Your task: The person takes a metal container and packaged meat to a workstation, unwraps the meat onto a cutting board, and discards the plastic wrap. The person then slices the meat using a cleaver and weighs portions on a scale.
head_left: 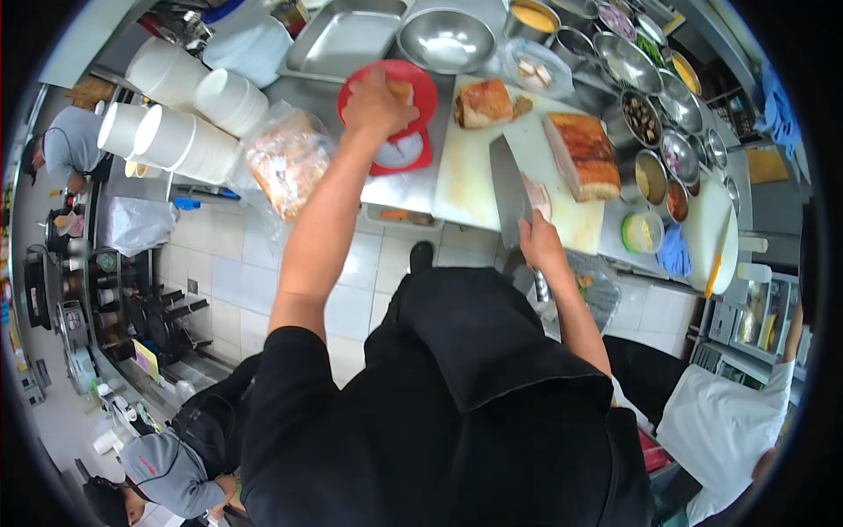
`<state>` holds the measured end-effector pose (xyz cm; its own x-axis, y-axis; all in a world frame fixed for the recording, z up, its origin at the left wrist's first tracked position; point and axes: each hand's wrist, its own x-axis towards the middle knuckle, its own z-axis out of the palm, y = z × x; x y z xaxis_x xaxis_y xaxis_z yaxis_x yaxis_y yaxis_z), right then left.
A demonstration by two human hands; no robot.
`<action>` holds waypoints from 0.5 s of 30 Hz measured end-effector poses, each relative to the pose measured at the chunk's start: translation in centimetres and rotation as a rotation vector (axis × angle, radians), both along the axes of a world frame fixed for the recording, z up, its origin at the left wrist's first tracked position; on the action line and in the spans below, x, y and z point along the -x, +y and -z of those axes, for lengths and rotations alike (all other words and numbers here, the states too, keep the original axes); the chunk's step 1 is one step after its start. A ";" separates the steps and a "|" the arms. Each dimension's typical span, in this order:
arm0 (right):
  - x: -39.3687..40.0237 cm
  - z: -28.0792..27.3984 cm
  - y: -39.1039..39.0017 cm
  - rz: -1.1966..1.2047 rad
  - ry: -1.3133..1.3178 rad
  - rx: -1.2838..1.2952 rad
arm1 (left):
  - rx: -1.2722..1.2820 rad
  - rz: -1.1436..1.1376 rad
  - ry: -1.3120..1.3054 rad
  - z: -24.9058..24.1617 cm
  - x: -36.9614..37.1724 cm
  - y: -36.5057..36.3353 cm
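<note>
My left hand [376, 107] reaches over the red pan [428, 92] of a kitchen scale [398, 154], its fingers and thumb around a piece of roast pork [402, 91] that they partly hide. In my right hand [543, 244] is a cleaver [508, 189], its broad blade over the near part of the white cutting board [470, 180]. A pale slice of pork [536, 197] lies beside the blade. Farther back on the board sits a browned pork chunk [485, 104], and to the right rests a large slab of roast pork [582, 154].
Left of the scale lie a plastic bag of meat [288, 162] and stacked white tubs [167, 140]. A steel tray [345, 39] and a steel bowl [446, 41] stand behind. Ingredient bowls [641, 119] crowd the right. Co-workers [167, 470] [724, 426] stand on both sides.
</note>
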<state>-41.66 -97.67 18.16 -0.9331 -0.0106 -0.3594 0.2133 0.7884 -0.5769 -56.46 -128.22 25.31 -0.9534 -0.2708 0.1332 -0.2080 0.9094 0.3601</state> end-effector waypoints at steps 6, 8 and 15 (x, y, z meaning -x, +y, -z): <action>-0.7 1.5 0.0 0.009 0.139 -0.116 | -0.984 0.120 -0.278 -2.1 5.6 -8.3; -0.9 1.0 -0.5 0.048 0.104 -0.152 | -1.096 0.106 -0.272 -2.8 8.8 -11.3; -1.6 0.3 -2.4 0.142 0.123 -0.190 | -0.720 0.031 -0.349 6.1 26.7 -14.6</action>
<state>-40.03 -100.11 17.83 -0.9572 0.1803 -0.2265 0.2670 0.8525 -0.4495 -83.14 -142.83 19.19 -0.9163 -0.1493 -0.3717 -0.3954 0.4858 0.7795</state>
